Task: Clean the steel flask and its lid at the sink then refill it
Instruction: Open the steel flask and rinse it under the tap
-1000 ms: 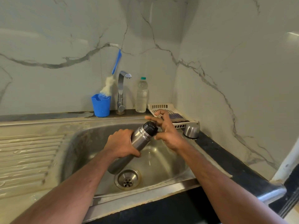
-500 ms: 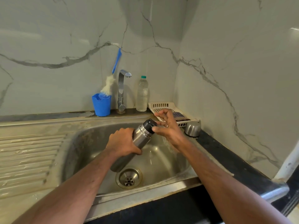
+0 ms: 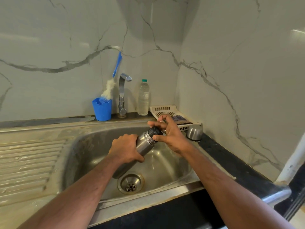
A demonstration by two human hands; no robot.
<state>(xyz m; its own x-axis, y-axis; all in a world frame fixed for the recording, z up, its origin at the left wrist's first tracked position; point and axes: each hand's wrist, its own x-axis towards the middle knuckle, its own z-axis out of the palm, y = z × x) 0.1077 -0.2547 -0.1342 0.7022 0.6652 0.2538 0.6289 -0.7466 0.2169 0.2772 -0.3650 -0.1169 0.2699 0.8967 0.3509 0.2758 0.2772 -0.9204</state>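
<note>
Flask position: the steel flask (image 3: pixel 144 145) is held tilted over the sink (image 3: pixel 166 169), its base above the drain (image 3: pixel 130 183), its neck raised toward the right.
Handling: the flask is judged rigid and smooth, likely slippery once wet; a hold round the mid-body is advised, with the black stopper (image 3: pixel 154 131) taken at its rim.
Left hand (image 3: pixel 125 148): the fingers are wrapped round the flask body.
Right hand (image 3: pixel 170 132): the stopper is pinched between thumb and fingertips, the other fingers spread; a twist is presumed.
Steel cup lid (image 3: pixel 194 132): it is set upside down on the counter beside the white tray (image 3: pixel 162 109), well clear of both hands.
</note>
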